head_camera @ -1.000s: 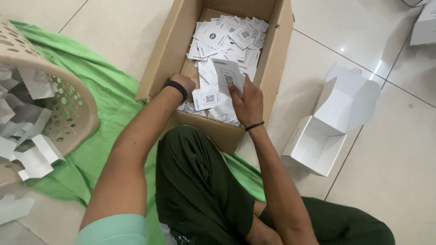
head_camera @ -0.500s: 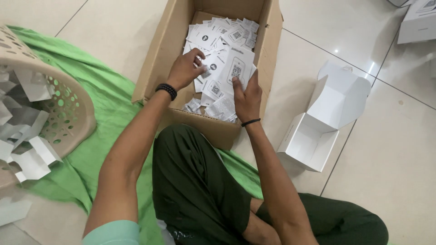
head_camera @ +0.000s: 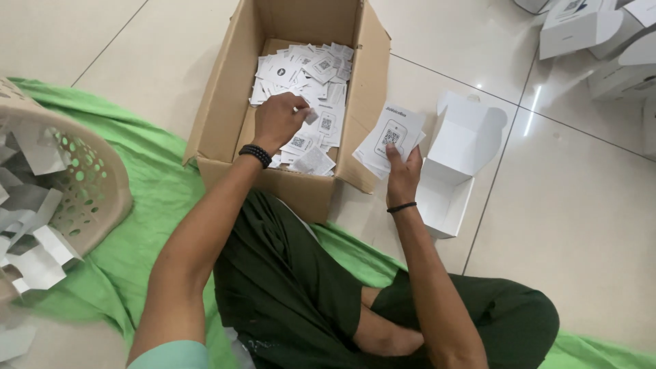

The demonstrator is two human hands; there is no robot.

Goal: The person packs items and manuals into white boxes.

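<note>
An open cardboard box (head_camera: 225,109) stands on the floor in front of my legs, filled with several white printed cards (head_camera: 307,75). My left hand (head_camera: 277,119), with a black bead bracelet at the wrist, is inside the box, fingers closed on one of the cards. My right hand (head_camera: 403,174), with a thin black band at the wrist, is outside the box to its right and holds a small stack of white cards (head_camera: 389,140) fanned upright. Just right of that hand lies an open white carton (head_camera: 454,164) with its lid up.
A beige perforated basket (head_camera: 89,184) full of white paper scraps sits at the left on a green cloth (head_camera: 157,212). More white cartons (head_camera: 594,34) are at the top right on the tiled floor. My crossed legs in dark green trousers (head_camera: 294,294) fill the foreground.
My right hand has lifted out of the box and moved right with a stack of cards. My left hand stays in the box, picking among the cards.
</note>
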